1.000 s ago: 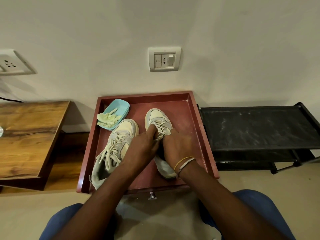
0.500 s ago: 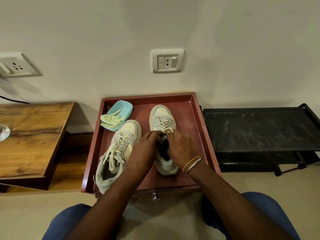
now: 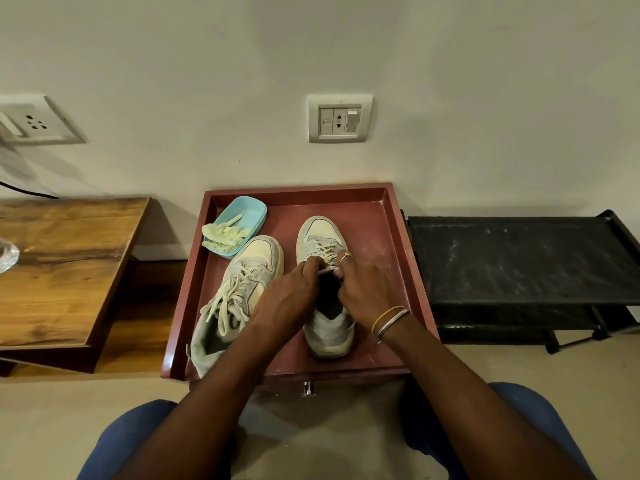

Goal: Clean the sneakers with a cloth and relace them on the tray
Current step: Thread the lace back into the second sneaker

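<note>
Tray: square red-brown tray [image 3: 394, 237] holding both sneakers.
Right pale grey sneaker [image 3: 320, 237]: our left hand [image 3: 289, 299] and right hand [image 3: 367, 292], fingers pinching its cream lace [image 3: 327, 252].
Advice: we pull both ends evenly, snug.

hands [image 3: 332, 289] edged toeward along laces [image 3: 327, 252]

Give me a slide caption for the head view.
Both hands, left and right, pinch a lace on the right pale grey sneaker in the dark red wooden tray.
</note>
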